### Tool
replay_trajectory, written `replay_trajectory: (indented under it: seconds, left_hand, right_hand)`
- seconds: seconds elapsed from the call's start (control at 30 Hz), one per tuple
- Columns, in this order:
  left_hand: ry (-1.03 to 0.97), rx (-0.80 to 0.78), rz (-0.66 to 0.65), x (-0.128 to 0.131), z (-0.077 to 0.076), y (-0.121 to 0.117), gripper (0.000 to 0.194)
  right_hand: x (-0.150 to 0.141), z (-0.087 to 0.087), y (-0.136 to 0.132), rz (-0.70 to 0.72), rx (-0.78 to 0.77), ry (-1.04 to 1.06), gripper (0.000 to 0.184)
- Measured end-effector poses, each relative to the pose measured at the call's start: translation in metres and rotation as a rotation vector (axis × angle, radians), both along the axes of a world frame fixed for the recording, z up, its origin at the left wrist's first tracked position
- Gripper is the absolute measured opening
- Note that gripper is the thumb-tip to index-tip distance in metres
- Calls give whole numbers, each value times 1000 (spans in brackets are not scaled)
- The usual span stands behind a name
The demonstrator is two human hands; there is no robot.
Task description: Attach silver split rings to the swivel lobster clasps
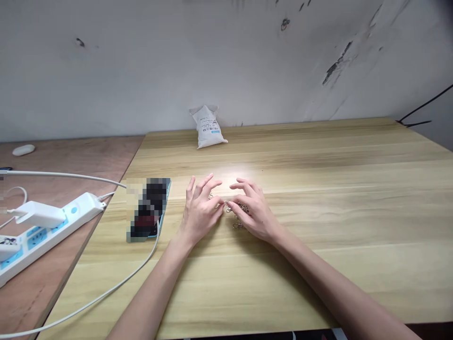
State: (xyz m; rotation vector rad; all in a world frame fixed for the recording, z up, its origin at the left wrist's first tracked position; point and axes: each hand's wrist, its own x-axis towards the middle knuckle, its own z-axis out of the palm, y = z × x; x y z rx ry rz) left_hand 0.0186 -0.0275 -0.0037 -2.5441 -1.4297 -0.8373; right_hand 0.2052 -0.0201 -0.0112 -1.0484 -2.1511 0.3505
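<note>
My left hand (pixel 200 210) and my right hand (pixel 252 210) rest close together on the light wooden table (pixel 318 226). Between and under the fingertips lies a small heap of metal rings and clasps (pixel 238 225). The thumb and forefinger of each hand pinch one small metal piece where the hands meet; the other fingers are spread above the heap. Part of the heap is hidden under my right hand.
A small white pouch (pixel 208 126) stands at the back of the table by the wall. A phone (pixel 150 208) with a white cable (pixel 106 293) lies left of my hands. A white power strip (pixel 46 226) with a charger sits on the darker table at the left.
</note>
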Motion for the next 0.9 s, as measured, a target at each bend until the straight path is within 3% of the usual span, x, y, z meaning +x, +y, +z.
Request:
replay_trajectory:
  seconds: [0.2, 0.3, 0.47, 0.63, 0.9]
  left_hand:
    - [-26, -52, 78, -13, -3, 7, 14]
    - [-39, -118, 173, -26, -8, 12, 17]
    - [-84, -225, 186, -34, -11, 15, 16]
    - [-127, -254, 171, -33, -15, 16, 17]
    - [-156, -266, 169, -34, -20, 20, 14]
  right_hand:
    - [4, 1, 9, -39, 5, 14, 22]
    - [13, -5, 20, -110, 11, 13, 20]
    - [18, -18, 30, -125, -11, -42, 16]
    - [20, -20, 32, -83, -114, -111, 13]
    - [42, -3, 37, 116, -161, -205, 17]
